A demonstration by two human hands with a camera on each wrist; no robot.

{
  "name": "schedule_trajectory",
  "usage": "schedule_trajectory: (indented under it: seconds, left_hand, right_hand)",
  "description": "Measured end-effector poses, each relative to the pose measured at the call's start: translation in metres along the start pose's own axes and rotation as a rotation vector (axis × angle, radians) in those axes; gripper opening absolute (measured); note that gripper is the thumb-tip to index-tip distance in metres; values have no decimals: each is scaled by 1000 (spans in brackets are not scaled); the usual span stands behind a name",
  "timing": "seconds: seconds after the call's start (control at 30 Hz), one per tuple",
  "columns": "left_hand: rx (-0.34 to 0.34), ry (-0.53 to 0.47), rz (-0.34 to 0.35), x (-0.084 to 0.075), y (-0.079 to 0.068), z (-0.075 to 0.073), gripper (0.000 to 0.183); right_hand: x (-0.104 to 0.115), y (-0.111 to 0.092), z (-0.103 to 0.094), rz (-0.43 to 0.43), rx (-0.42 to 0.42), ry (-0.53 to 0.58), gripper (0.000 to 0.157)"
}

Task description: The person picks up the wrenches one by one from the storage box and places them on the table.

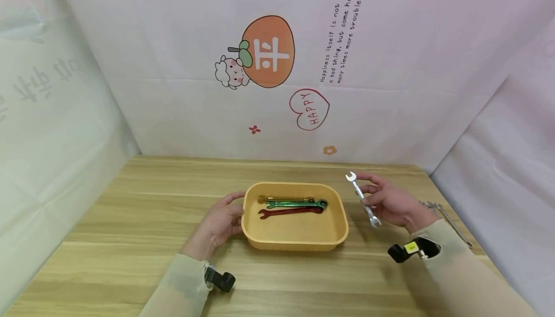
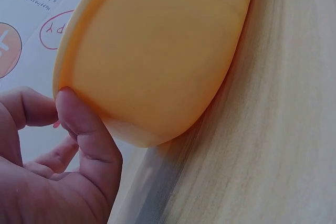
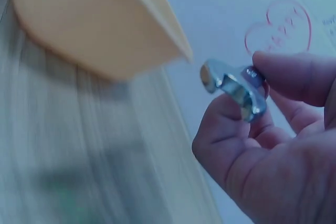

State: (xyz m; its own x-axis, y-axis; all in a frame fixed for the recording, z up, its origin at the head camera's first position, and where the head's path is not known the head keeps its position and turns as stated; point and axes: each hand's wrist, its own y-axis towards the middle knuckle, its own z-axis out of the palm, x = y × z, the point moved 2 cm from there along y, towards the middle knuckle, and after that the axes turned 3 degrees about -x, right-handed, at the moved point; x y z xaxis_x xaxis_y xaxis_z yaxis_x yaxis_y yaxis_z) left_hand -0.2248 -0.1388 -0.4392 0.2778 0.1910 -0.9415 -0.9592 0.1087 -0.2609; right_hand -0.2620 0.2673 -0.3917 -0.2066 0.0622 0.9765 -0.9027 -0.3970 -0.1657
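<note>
Closest to me, beige sleeves (image 1: pixel 470 276) rise from the bottom edge. At lower centre, the left hand's (image 1: pixel 222 220) thumb and fingers pinch the yellow tray (image 1: pixel 295 230), presumably steadying it; lower right, the right hand (image 1: pixel 392 204) clamps a silver wrench (image 1: pixel 358 191) mid-shaft, probably for balance.

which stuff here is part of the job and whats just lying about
Job, by the look of it:
Yellow tray, its rim in the left hand's grip
Silver wrench, in the right hand's grip
Gold wrench, green wrench and red wrench, lying in the tray
Loose wrenches off to the right, probably

Just around:
Printed cloth behind
Wooden table underneath
Wrist cameras
</note>
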Motion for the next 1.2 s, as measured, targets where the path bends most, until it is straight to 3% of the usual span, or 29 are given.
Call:
schedule_trajectory:
  seconds: [0.23,0.6,0.87,1.0,1.2]
  left_hand:
    - [13,-16,-16,-1,-3,-1,58]
    - [55,-61,-55,-1,-2,-4,57]
    - [65,-51,-64,-2,-1,-5,56]
    - [60,-54,-64,-2,0,-6,56]
    - [59,-61,-63,-1,0,-5,57]
  right_hand:
    - [-10,-15,-35,22,-77,19,60]
    - [-24,-35,-77,125,-257,-168,62]
    - [-37,-42,-81,190,-370,-403,77]
    - [-40,-41,-78,168,-407,-501,75]
    - [-42,-42,-74,160,-405,-753,63]
